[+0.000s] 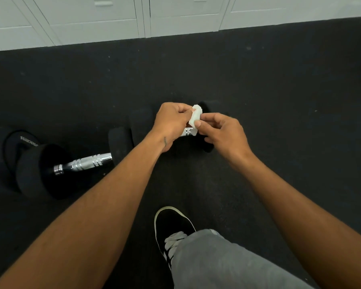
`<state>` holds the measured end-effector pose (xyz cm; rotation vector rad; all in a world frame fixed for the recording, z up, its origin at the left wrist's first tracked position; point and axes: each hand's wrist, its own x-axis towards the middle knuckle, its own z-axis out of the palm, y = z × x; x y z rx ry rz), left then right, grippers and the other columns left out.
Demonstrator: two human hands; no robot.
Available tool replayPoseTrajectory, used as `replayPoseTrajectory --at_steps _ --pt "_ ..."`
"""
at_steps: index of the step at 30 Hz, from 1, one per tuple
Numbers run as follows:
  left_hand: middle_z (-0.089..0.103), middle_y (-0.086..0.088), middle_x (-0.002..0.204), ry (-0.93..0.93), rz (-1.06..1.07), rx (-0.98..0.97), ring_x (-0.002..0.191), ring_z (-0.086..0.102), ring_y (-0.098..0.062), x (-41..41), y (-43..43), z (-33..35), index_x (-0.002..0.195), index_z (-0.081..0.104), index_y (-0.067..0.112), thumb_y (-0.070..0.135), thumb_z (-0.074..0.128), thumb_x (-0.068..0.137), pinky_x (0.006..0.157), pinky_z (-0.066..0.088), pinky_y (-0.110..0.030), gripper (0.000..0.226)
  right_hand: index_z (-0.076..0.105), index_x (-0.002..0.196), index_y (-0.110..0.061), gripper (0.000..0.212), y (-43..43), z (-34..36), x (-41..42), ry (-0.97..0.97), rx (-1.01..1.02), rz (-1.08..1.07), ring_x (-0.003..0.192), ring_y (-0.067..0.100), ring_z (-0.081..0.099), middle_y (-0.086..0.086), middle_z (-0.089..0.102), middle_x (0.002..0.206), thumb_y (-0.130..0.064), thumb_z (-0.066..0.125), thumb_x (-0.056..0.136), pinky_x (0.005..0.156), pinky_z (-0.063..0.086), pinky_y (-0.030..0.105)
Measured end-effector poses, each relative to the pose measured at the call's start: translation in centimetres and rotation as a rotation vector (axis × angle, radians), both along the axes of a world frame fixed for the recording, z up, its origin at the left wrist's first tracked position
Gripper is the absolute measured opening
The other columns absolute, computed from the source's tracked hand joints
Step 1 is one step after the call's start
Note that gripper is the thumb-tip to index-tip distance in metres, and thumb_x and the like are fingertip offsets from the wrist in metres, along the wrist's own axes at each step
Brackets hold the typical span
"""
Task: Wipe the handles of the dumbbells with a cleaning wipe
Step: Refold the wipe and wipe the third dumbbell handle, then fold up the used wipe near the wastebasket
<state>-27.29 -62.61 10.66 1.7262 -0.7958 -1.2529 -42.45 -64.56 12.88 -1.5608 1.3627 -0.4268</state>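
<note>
Pinching the wipe (pixel 195 117) between them, the left hand (pixel 171 122) and right hand (pixel 223 132) hang just above one dumbbell handle (pixel 187 132), lying 9 to 3 o'clock, while the second dumbbell (pixel 86 162) rests at 8 o'clock, nearer the left hand.
</note>
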Motion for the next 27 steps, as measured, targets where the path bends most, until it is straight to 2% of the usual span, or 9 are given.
replayPoseTrajectory --at_steps 4,7,9,13,16,19,21,24,27 --pt "0.077 0.000 0.091 0.044 0.006 -0.005 0.084 0.073 -0.011 0.2 0.8 2.0 0.099 0.077 0.018 0.014 0.068 0.094 0.068 0.055 -0.024 0.010 0.072 0.117 -0.023 0.032 0.3 1.8 0.4 -0.102 0.128 0.017 0.094 0.005 0.072 -0.006 0.076 0.102 -0.043 0.066 0.093 0.079 0.061 0.027" --pt "0.076 -0.001 0.095 0.076 0.003 -0.010 0.085 0.073 -0.013 0.3 1.3 3.0 0.105 0.076 0.014 0.011 0.065 0.096 0.072 0.056 -0.026 0.014 0.073 0.113 -0.015 0.019 0.1 2.6 0.5 -0.168 0.185 -0.062 0.086 0.009 0.074 0.000 0.078 0.096 -0.023 0.063 0.098 0.074 0.060 0.024" --pt "0.075 0.000 0.090 0.092 0.015 -0.013 0.078 0.070 -0.011 0.5 1.5 3.6 0.104 0.075 0.012 0.008 0.060 0.098 0.062 0.052 -0.018 0.017 0.074 0.106 -0.014 0.015 -0.2 3.1 0.2 -0.216 0.225 -0.131 0.078 0.009 0.072 0.003 0.077 0.090 -0.016 0.061 0.099 0.071 0.059 0.024" --pt "0.077 -0.006 0.095 0.167 0.023 0.002 0.084 0.075 -0.018 0.5 2.1 4.3 0.101 0.074 0.016 0.007 0.058 0.099 0.069 0.057 -0.026 0.018 0.073 0.107 -0.014 0.017 -0.7 3.9 -1.0 -0.280 0.303 -0.096 0.086 0.013 0.072 0.002 0.077 0.093 -0.025 0.066 0.096 0.075 0.060 0.028" --pt "0.076 -0.006 0.099 0.183 -0.005 0.007 0.072 0.074 -0.007 -0.2 2.3 5.0 0.110 0.073 0.009 0.007 0.062 0.098 0.057 0.051 -0.013 0.017 0.071 0.114 -0.019 0.028 -0.2 3.8 -1.1 -0.277 0.296 -0.006 0.098 0.013 0.074 0.001 0.077 0.103 -0.032 0.072 0.090 0.079 0.061 0.029" --pt "0.076 -0.007 0.099 0.209 0.008 0.013 0.067 0.073 -0.005 -0.6 2.2 5.1 0.113 0.072 0.007 0.006 0.062 0.098 0.052 0.049 -0.010 0.018 0.073 0.109 -0.016 0.018 -0.2 3.4 -1.0 -0.213 0.204 -0.050 0.092 0.014 0.075 0.002 0.078 0.097 -0.020 0.072 0.091 0.075 0.060 0.027" --pt "0.076 -0.005 0.098 0.197 0.011 0.029 0.070 0.074 -0.006 -0.5 2.0 5.3 0.110 0.073 0.011 0.007 0.062 0.098 0.057 0.054 -0.016 0.017 0.074 0.102 -0.013 0.011 -0.7 3.5 -1.2 -0.210 0.210 -0.095 0.084 0.013 0.075 0.003 0.079 0.092 -0.016 0.071 0.092 0.070 0.058 0.024" --pt "0.078 -0.004 0.098 0.160 0.023 0.088 0.087 0.074 -0.016 0.3 2.0 5.7 0.103 0.074 0.021 0.009 0.056 0.098 0.084 0.058 -0.038 0.022 0.073 0.096 -0.014 0.006 -1.2 4.4 -1.4 -0.255 0.260 -0.150 0.073 0.010 0.071 0.002 0.078 0.086 -0.017 0.069 0.094 0.063 0.058 0.021" --pt "0.077 -0.003 0.105 0.215 0.017 0.164 0.093 0.070 -0.017 1.3 2.5 7.6 0.103 0.073 0.025 0.012 0.053 0.096 0.079 0.051 -0.034 0.025 0.070 0.097 -0.013 0.006 -1.3 6.2 -1.1 -0.331 0.325 -0.144 0.069 0.010 0.069 0.002 0.076 0.084 -0.018 0.068 0.095 0.060 0.059 0.021"
